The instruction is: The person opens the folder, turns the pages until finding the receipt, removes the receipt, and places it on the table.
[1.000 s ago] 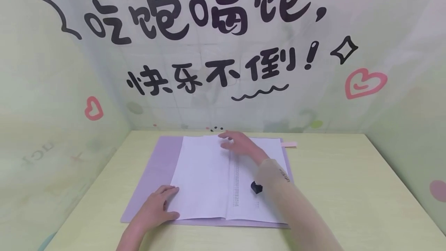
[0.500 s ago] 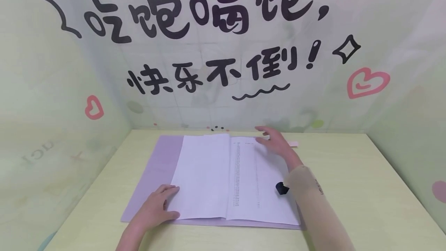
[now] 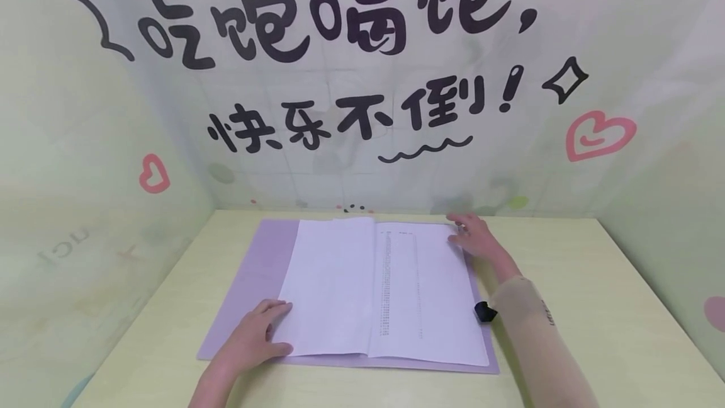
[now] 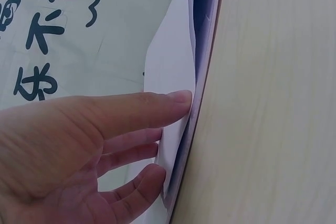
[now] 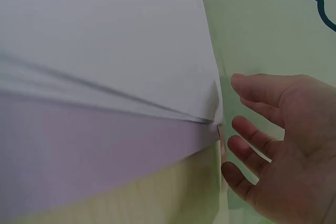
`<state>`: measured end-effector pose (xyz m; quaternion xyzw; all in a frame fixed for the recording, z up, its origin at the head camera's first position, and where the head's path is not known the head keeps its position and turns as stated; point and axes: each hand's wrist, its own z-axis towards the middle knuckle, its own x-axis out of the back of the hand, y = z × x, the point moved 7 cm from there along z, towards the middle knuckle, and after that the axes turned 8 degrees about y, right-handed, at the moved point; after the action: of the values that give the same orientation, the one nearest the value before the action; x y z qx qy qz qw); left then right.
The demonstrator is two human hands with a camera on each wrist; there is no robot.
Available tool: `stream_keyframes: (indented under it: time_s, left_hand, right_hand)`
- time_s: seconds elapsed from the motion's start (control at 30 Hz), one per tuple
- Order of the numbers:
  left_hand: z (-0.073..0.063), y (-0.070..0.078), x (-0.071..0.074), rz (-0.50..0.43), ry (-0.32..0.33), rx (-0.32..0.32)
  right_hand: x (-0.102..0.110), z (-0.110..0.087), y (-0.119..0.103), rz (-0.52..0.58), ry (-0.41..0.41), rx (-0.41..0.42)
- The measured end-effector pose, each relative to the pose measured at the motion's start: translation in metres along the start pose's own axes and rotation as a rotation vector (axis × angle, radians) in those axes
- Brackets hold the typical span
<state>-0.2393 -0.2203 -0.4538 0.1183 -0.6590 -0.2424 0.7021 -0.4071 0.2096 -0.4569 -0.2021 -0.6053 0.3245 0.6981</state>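
Note:
An open booklet or folder with a purple cover (image 3: 249, 282) lies on the table. Its left page (image 3: 328, 288) looks blank, while the right page (image 3: 444, 294) bears a narrow column of small print. My left hand (image 3: 251, 337) rests at the lower left of the left page, thumb and fingertips on the paper, as the left wrist view also shows. At the upper right corner of the right page is my right hand (image 3: 480, 239), fingers loosely bent. In the right wrist view that hand (image 5: 294, 140) holds nothing and appears just beside the page corner.
The pale wood table (image 3: 572, 307) extends on both sides of the booklet. Behind it stands a light wall covering (image 3: 340, 175) with large black characters and pink hearts. A small black object (image 3: 485, 311) sits by the right sleeve (image 3: 535, 332).
My right hand has moved rightward across the top of the right page to its upper right corner, uncovering the print. The left hand has stayed in place.

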Motion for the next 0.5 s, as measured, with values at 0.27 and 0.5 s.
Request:
stream_keyframes:
  time_s: [0.27,0.5]
  left_hand:
    - [-0.001,-0.002,0.0,-0.073,-0.002,0.026]
    - [-0.002,-0.003,-0.001,-0.094,-0.005,0.037]
  right_hand:
    - [0.003,-0.009,0.006,-0.023,-0.093,0.014]
    - [0.002,-0.009,0.016,-0.056,-0.149,0.029]
